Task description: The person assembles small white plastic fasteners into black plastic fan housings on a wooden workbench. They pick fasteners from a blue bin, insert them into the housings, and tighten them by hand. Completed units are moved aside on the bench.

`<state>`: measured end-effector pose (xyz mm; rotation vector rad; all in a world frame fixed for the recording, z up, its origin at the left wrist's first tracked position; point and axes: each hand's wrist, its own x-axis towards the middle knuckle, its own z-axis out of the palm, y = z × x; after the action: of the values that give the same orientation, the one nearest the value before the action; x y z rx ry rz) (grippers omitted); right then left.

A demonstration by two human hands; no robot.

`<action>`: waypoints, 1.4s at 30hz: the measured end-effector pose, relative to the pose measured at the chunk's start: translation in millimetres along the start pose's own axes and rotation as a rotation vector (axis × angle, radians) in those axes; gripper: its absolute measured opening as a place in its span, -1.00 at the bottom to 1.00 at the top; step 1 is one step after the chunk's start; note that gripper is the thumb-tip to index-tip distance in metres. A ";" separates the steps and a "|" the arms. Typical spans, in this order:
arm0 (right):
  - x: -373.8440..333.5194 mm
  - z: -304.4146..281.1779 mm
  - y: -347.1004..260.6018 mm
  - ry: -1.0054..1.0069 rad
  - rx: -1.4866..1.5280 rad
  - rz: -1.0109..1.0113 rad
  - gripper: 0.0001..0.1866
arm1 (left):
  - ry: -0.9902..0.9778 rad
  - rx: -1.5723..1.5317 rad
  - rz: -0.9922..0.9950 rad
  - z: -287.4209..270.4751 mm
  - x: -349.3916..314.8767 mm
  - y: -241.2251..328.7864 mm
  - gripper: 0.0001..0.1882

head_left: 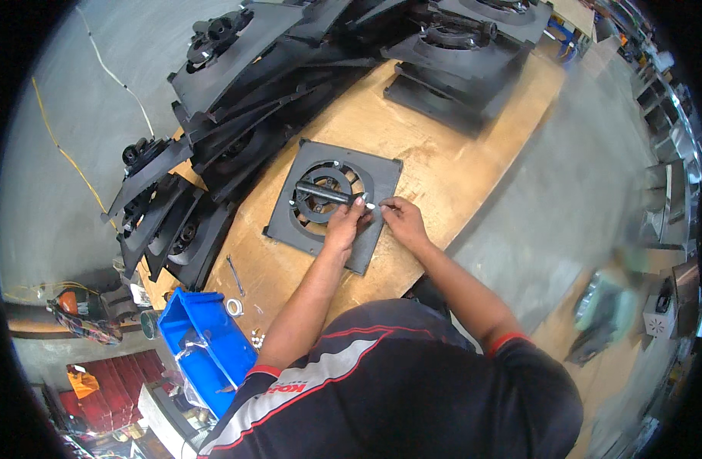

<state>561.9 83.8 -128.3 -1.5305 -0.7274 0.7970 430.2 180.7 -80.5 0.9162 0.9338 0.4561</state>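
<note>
A square black plate [289, 226] with a round, spoked opening lies on the wooden table. Across that opening runs a black tube [320, 191], part of a fitting at the plate's middle. My left hand [343, 228] is closed round the tube's near right end, thumb on top. A small white piece [370, 206] shows just past the thumb. Close beside it, over the plate's right part, my right hand [405, 222] has its thumb and fingertips pinched together. Whatever lies in that pinch is too small to name.
Stacked black plates [236, 84] crowd the far left of the wooden table [511, 145], with more plates [450, 69] at the far end. A blue bin [205, 344] stands near left. Beside it lie a wrench [234, 275] and a white tape roll [234, 307].
</note>
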 end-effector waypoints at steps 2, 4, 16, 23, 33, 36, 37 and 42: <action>0.4 4.5 -1.5 -0.060 0.245 0.173 -0.78 | -0.010 0.024 0.014 -3.9 1.1 -1.4 -0.59; 0.7 4.7 -4.1 -0.102 0.481 0.357 -0.74 | -0.028 0.021 0.019 -5.8 2.7 -2.9 -0.59; 0.8 20.3 -5.8 -0.095 0.526 0.151 -0.79 | -0.019 0.110 -0.009 -2.3 -5.0 6.4 -0.61; 4.2 14.5 -13.6 -0.077 0.063 -0.141 -0.78 | 0.012 0.086 0.017 2.4 -8.3 6.7 -0.60; 19.2 14.1 -12.8 -0.266 0.293 0.038 -0.72 | -0.031 0.094 0.027 -15.3 7.9 -4.9 -0.60; 13.8 13.6 -27.4 -0.287 0.628 0.334 -0.72 | -0.057 0.070 0.014 -15.6 5.8 -2.9 -0.61; 11.3 13.4 -30.5 -0.275 0.756 0.443 -0.73 | -0.063 0.063 0.012 -12.3 3.3 -0.3 -0.62; -3.1 13.0 -14.7 -0.071 -0.140 -0.034 -0.69 | 0.005 0.106 0.046 -1.4 -1.9 3.4 -0.62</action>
<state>549.3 90.1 -114.3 -1.6172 -0.8749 0.7921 428.1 181.9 -77.1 1.0350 0.9504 0.4516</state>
